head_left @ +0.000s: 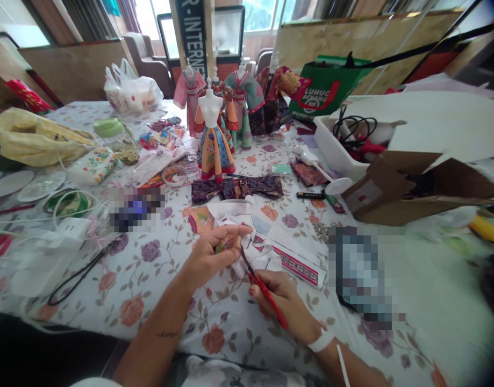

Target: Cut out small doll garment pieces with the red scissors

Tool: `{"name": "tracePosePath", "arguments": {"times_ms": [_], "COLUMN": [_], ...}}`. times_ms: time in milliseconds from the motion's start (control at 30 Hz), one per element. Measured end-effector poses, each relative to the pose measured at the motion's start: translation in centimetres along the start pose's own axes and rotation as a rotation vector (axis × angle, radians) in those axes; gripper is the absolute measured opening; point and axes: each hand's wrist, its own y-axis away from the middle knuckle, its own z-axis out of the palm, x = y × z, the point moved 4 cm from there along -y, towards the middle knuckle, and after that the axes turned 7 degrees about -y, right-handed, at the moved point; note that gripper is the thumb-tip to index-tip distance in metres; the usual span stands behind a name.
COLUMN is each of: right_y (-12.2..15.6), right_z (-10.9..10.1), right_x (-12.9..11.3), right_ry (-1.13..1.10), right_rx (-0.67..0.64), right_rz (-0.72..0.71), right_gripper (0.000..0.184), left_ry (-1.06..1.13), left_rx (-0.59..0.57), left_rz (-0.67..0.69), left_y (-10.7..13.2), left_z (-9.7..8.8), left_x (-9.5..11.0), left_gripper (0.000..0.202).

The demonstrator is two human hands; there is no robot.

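Observation:
My left hand (pixel 214 250) is closed, pinching a small piece of white fabric (pixel 266 242) with patterned trim that lies on the flowered tablecloth (pixel 150 279). My right hand (pixel 285 301) grips a red-handled tool (pixel 266 293) whose dark tip points up into the fabric just under my left fingers. A dark patterned doll garment (pixel 236 188) lies just beyond the fabric. A small mannequin in an orange skirt (pixel 214 142) stands behind it.
Several dressed doll mannequins (pixel 242 99) stand at the back with a green bag (pixel 327 88). A brown cardboard box (pixel 412 188) and a white tray of cables (pixel 351 137) sit at the right. A jar (pixel 117 140), plastic bags and a white charger (pixel 71 228) crowd the left.

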Motion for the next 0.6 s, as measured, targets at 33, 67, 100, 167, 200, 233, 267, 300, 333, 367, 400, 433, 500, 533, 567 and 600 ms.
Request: {"name": "tracePosePath", "arguments": {"times_ms": [33,67,100,167,200,233,267,300,333,367,400,433,500,533,567,600], "right_y": [0.0,-0.01,-0.01,-0.01,0.0,0.01,0.03,0.04,0.04,0.04,0.04,0.03,-0.01,-0.03,-0.05,-0.07], "right_z": [0.01,0.01,0.03,0.07,0.11,0.14,0.17,0.18,0.19,0.21,0.22,0.23,0.22,0.21,0.2,0.19], "right_x": [0.03,0.06,0.09,0.14,0.15,0.17,0.17,0.18,0.19,0.2,0.19,0.17,0.1,0.06,0.03,0.02], "right_ry": [0.001,0.002,0.002,-0.014,-0.028,-0.043,-0.054,-0.061,-0.064,-0.063,-0.06,-0.056,-0.044,-0.034,-0.022,-0.01], "right_rx": [-0.002,-0.002,-0.003,-0.003,-0.004,-0.003,-0.002,-0.001,0.001,-0.001,-0.004,-0.007,-0.013,-0.016,-0.019,-0.023], "right_rz": [0.002,0.002,0.004,0.013,0.019,0.024,0.029,0.034,0.037,0.039,0.037,0.033,0.018,0.01,0.002,-0.006], "right_gripper": [0.049,0.049,0.049,0.049,0.049,0.049,0.049,0.049,0.049,0.05,0.05,0.051,0.052,0.052,0.053,0.053], "left_ry": [-0.004,-0.008,-0.009,-0.009,-0.009,-0.01,-0.012,-0.014,-0.016,-0.018,-0.02,-0.021,-0.023,-0.025,-0.026,-0.026], "left_rx": [-0.004,-0.007,-0.011,-0.018,-0.022,-0.025,-0.026,-0.027,-0.027,-0.029,-0.03,-0.03,-0.028,-0.025,-0.023,-0.022], "left_rz": [-0.004,-0.006,-0.007,-0.003,0.0,0.002,0.005,0.007,0.008,0.009,0.01,0.01,0.004,0.002,0.001,0.004], "left_y": [0.01,0.01,0.02,0.02,0.02,0.01,0.0,0.0,-0.01,-0.01,-0.01,-0.01,-0.01,-0.02,-0.02,-0.04], "left_z": [-0.01,-0.03,-0.04,-0.06,-0.06,-0.07,-0.07,-0.08,-0.09,-0.09,-0.09,-0.09,-0.08,-0.09,-0.09,-0.09], "left_x": [0.02,0.05,0.09,0.16,0.19,0.21,0.23,0.23,0.24,0.25,0.26,0.26,0.23,0.2,0.17,0.14], "left_gripper": [0.035,0.035,0.035,0.035,0.036,0.036,0.036,0.036,0.036,0.036,0.036,0.036,0.036,0.036,0.036,0.036]}}
